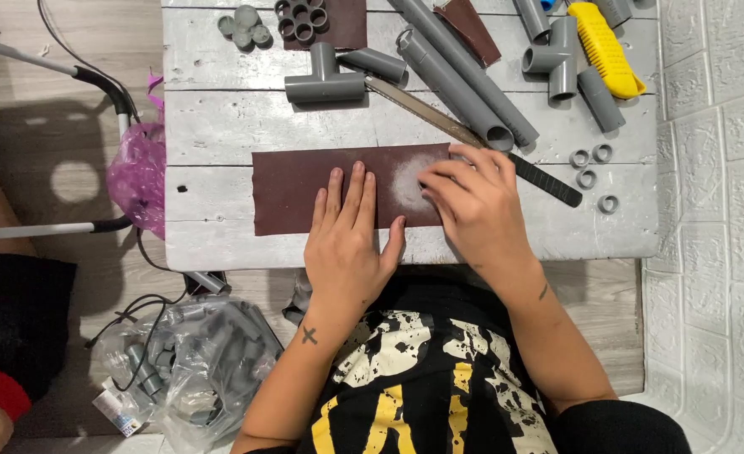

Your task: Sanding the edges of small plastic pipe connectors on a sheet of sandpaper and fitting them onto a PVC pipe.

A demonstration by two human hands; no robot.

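**Both hands on sandpaper sheet, near table edge**

Right hand (473, 206) curled, fingertips pinched down on the right end of the brown sandpaper sheet (304, 189); whatever is under the fingers is hidden, can't tell what it grips. White dust patch (407, 181) just left of those fingertips. Left hand (348, 244) flat, fingers spread open, pressing the sheet's middle, holding nothing. Sheet lies flat, lengthwise, near the front edge of the white plank table (220, 126), a bare strip of wood below it. Left half of sheet uncovered. Behind right hand: saw blade with black handle (548, 178) runs diagonally, touching the sheet's top right corner. Long grey pipes (464, 76) and tee fitting (325, 80) further back. Small grey rings (590, 168) to the right, apart. Yellow-handled tool (607, 46) at far right corner.
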